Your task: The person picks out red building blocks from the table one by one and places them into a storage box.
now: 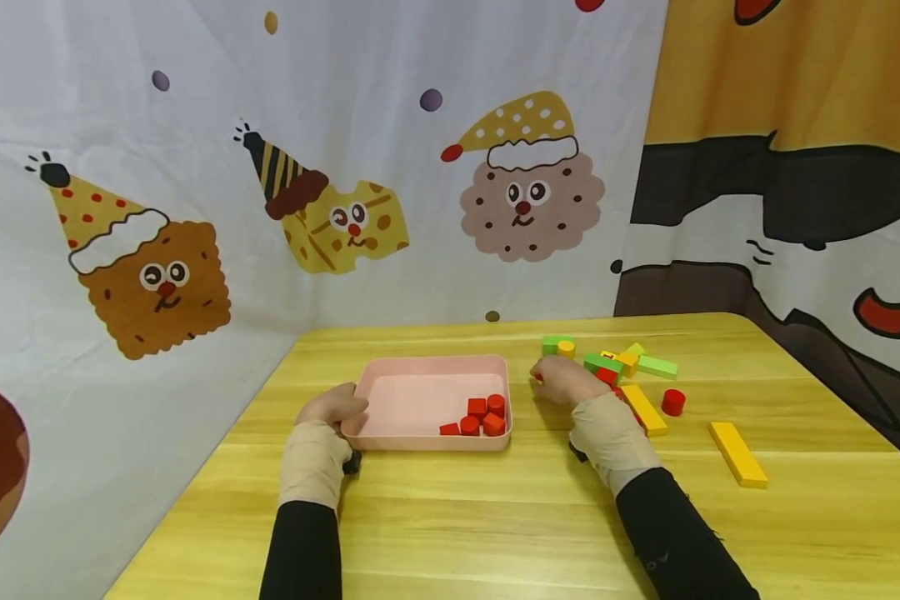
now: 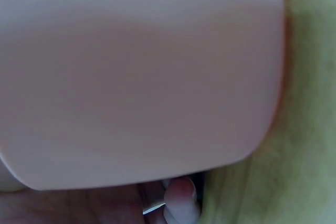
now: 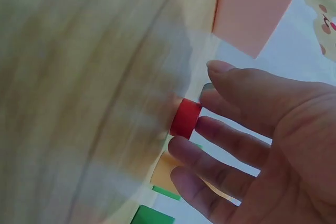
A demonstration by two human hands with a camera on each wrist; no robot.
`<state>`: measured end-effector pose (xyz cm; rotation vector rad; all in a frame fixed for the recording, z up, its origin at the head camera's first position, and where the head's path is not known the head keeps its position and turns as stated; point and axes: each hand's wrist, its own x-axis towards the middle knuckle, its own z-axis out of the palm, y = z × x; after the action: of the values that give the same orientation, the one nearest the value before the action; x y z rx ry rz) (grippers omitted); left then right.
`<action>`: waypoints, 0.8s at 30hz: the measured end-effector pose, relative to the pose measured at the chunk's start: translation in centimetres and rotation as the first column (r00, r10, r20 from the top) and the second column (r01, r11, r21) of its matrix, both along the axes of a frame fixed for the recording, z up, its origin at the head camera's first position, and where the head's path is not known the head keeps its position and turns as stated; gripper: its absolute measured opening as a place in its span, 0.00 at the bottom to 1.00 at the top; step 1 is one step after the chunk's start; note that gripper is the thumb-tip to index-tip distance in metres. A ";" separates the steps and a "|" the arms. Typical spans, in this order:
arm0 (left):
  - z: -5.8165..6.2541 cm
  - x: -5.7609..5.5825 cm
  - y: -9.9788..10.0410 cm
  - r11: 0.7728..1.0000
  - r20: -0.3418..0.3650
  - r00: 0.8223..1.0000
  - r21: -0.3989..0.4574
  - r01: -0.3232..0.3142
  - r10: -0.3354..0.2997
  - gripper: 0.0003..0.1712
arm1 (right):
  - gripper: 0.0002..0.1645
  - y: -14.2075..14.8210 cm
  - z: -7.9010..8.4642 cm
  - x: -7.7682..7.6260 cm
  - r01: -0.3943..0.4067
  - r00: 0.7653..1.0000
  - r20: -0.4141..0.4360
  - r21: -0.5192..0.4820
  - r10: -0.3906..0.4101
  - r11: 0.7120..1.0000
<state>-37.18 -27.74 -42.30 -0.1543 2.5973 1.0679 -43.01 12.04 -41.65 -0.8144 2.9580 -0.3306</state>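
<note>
A pink tray point(image 1: 412, 444) stands on the table with several red blocks point(image 1: 477, 407) gathered in its near right corner. My left hand point(image 1: 332, 406) holds the tray's left side, its fingers at the rim; the tray wall point(image 2: 147, 103) fills most of the left wrist view. To the right of the tray, my right hand point(image 1: 567, 382) reaches down at the table. In the right wrist view a small red block point(image 3: 185, 118) lies right at its fingertips point(image 3: 181, 145), while the thumb point(image 3: 231, 80) stays apart from it.
Beyond my right hand is a loose pile with green blocks point(image 1: 603, 363) and a light green block point(image 1: 657, 367). A yellow plank point(image 1: 643, 410) lies beside my right wrist. Farther right are a red cylinder point(image 1: 673, 402) and another yellow plank point(image 1: 738, 454). A printed curtain point(image 1: 420, 300) hangs behind the table.
</note>
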 end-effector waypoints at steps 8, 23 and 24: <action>0.1 -0.2 -0.1 0.999 -0.007 1.000 -0.047 0.008 -0.008 0.38 | 0.12 0.1 0.1 0.0 0.036 0.999 -0.013 -0.024 -0.036 0.999; -0.1 -0.1 0.0 1.000 0.004 1.000 -0.001 0.006 -0.006 0.39 | 0.06 0.7 0.1 0.6 0.098 0.992 0.078 -0.041 -0.094 0.994; -0.1 -0.1 0.0 1.000 0.004 1.000 -0.002 0.007 -0.007 0.39 | 0.06 0.7 0.1 0.6 0.098 0.992 0.082 -0.041 -0.094 0.994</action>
<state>-37.27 -27.77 -42.41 -0.1482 2.5934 1.0620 -42.43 12.72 -41.54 -0.6478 2.9306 -0.4255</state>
